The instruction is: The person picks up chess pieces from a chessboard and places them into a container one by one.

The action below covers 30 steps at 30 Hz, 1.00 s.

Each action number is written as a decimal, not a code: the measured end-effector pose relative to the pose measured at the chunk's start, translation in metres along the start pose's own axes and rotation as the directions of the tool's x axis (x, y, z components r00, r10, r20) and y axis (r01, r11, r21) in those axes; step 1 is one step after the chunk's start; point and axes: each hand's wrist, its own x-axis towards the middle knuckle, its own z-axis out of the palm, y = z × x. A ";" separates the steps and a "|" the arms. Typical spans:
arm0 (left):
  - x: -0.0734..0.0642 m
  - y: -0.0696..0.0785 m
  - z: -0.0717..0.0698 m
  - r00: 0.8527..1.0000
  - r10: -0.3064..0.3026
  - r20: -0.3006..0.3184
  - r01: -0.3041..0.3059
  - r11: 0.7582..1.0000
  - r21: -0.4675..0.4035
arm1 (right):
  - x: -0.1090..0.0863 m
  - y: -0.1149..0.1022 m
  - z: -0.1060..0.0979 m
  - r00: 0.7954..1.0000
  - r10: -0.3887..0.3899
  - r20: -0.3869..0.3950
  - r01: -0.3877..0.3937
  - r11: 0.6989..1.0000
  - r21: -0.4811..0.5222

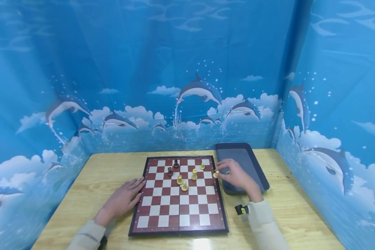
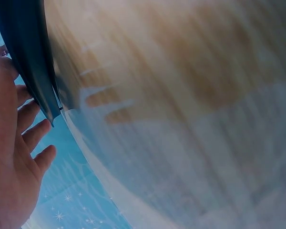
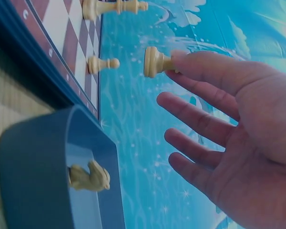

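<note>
My right hand point(image 1: 235, 175) pinches a cream chess piece point(image 3: 154, 62) by its top between thumb and index finger, base outward, with the other fingers spread. Its head is hidden by the fingertips. In the head view this hand is over the gap between the chessboard point(image 1: 168, 220) and a dark tray point(image 1: 259, 170). Fairly straight fingers of my left hand point(image 1: 122, 198) rest at the board's left edge. On the board stand a cream pawn point(image 1: 202, 166), a tall cream piece point(image 1: 194, 174), two other cream pieces point(image 1: 179, 180) and two dark pieces point(image 1: 170, 171).
A cream knight point(image 3: 89, 176) is in the tray, seen in the right wrist view. Board and tray are on a light wooden table point(image 1: 300, 201). A blue dolphin-print curtain point(image 1: 137, 86) surrounds the table's back and sides.
</note>
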 end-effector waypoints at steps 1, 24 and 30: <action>0.000 0.000 0.000 1.000 -0.001 0.001 0.001 1.000 -0.001 | -0.001 0.001 -0.002 1.000 0.003 -0.007 -0.003 1.000 0.000; 0.000 0.000 -0.001 1.000 0.002 0.013 -0.002 1.000 0.005 | -0.012 0.025 -0.026 0.990 0.090 -0.104 -0.098 0.992 -0.077; 0.001 0.000 -0.001 1.000 -0.007 0.023 0.007 1.000 -0.001 | -0.014 0.033 -0.029 0.985 0.106 -0.133 -0.118 0.990 -0.081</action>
